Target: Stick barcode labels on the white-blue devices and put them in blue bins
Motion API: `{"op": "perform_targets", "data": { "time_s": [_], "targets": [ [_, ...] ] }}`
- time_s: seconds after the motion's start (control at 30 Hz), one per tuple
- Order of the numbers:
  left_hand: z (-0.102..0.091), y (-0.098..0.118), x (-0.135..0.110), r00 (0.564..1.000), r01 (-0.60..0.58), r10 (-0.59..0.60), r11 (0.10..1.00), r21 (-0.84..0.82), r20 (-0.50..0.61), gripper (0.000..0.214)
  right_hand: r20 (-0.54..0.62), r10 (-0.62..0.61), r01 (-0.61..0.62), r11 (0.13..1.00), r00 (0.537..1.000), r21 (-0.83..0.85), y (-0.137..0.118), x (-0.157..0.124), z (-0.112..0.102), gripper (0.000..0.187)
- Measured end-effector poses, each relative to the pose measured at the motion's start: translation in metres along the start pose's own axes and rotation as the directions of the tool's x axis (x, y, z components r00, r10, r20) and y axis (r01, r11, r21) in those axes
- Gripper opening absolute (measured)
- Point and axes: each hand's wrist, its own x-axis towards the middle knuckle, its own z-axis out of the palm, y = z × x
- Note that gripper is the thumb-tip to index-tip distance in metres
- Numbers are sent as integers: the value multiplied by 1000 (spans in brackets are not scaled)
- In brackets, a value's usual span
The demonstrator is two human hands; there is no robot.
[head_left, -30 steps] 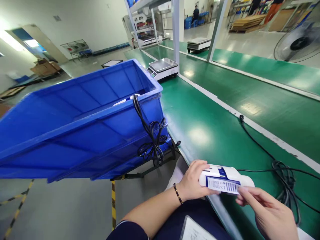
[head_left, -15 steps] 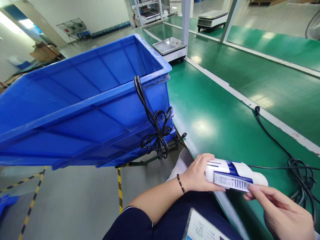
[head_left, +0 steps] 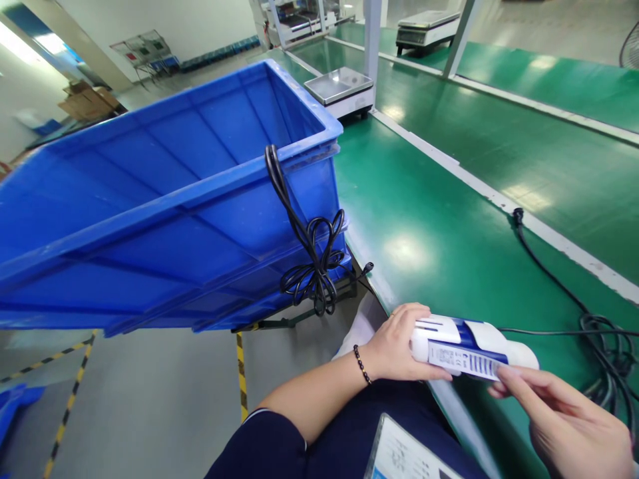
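head | l hand [head_left: 394,346] grips device [head_left: 472,349] | r hand [head_left: 564,426] pinches its label | bin [head_left: 164,199]: cord [head_left: 304,246] over rim

A dark beaded bracelet [head_left: 363,365] circles the left wrist; dark navy clothing [head_left: 279,446].

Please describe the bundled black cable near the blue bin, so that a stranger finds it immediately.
Find the big blue bin left of the green conveyor table. Over its near right corner hangs a black cable, its bundle resting against the bin's outer wall. The other black cable lies on the green surface.
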Motion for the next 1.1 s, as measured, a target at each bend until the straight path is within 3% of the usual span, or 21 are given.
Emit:
{"op": "perform_targets", "data": {
  "time_s": [0.27, 0.47, 0.67, 0.93, 1.03, 1.1],
  "targets": [
    [-2, 3, 0, 997, 34, -32, 999, -19, 75, 73, -13, -5, 5, 1000, 1000, -5, -11, -3, 2, 31],
    [-5, 4, 0, 996, 15, -9, 998, -67, 84, 80, -6, -42, 42, 999, 999, -3, -13, -3, 3, 33],
    [-4, 7, 2, 1000, -14, 16, 998, -65, 25, 62, -16, -23, 22, 1000, 1000, -20, -5, 0, 3, 37],
    [0, 12, 1, 996, 80, -81, 995, -61, -21, 32, -9, 2, -1, 1000, 1000, 10, -5, -1, 3, 36],
    [-2, 9, 3, 996, 82, -80, 995, -55, 30, 35, 2, -1, 1, 1000, 1000, -6, -6, 0, 3, 36],
    [-6, 6, 4, 995, 46, -42, 998, -45, 93, 48, 7, -9, 10, 1000, 1000, -30, -6, 1, 3, 38]
  ]
}}
